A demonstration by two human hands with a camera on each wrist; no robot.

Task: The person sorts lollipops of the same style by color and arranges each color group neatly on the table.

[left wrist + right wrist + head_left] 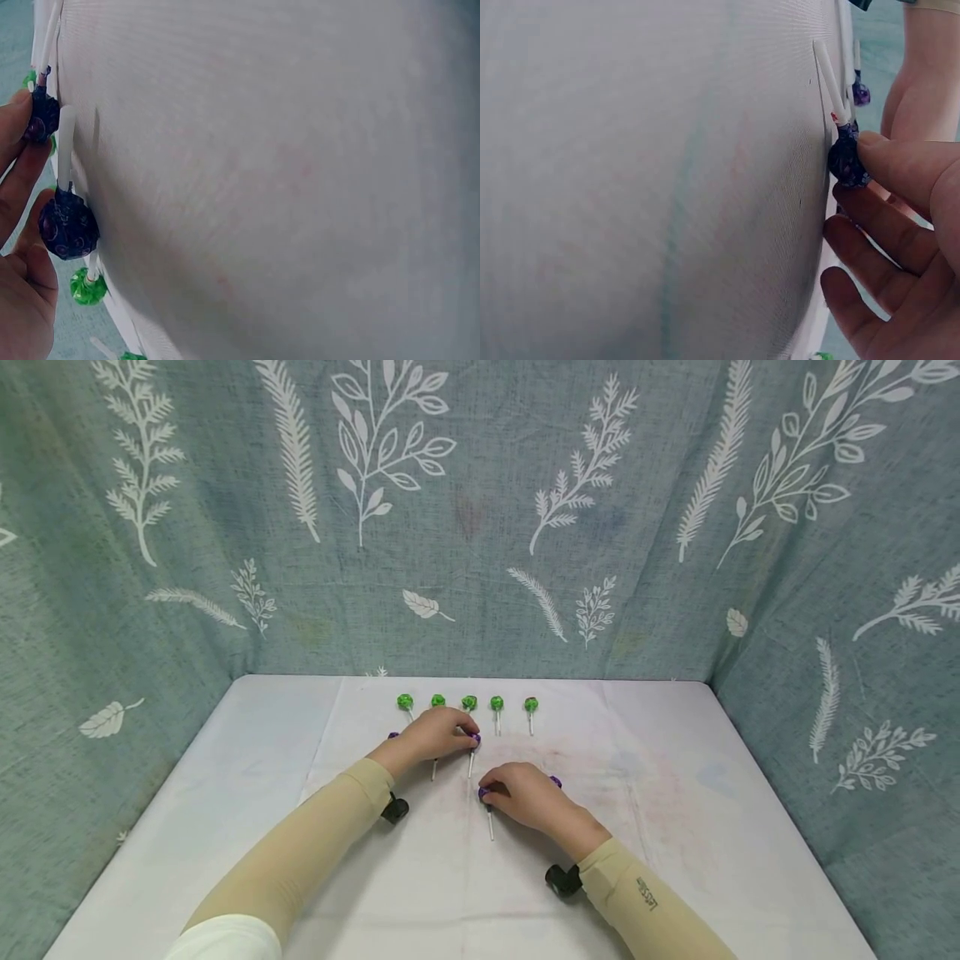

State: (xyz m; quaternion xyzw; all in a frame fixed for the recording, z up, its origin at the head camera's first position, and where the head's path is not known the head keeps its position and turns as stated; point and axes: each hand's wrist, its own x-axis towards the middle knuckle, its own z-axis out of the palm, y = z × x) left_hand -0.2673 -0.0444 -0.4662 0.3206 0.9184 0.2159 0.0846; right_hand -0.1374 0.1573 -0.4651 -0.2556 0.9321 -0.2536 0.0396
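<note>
My left hand (435,733) pinches a purple-wrapped lollipop (476,740) by its candy head, its white stick pointing toward me. In the left wrist view that lollipop (43,116) sits between thumb and finger, and a second purple lollipop (69,225) lies beside the palm. Closer to me, my right hand (528,795) holds another purple lollipop (483,794) between thumb and fingertip. Its wrapped head (847,159) shows in the right wrist view, the remaining fingers spread along the cloth. One more purple lollipop (556,782) peeks out behind the right hand.
A row of green lollipops, with one at the left end (405,702) and one at the right end (531,703), runs along the back. Another purple head (393,735) shows behind the left wrist. The white tabletop (675,827) meets a leaf-patterned curtain (480,610) at back and sides.
</note>
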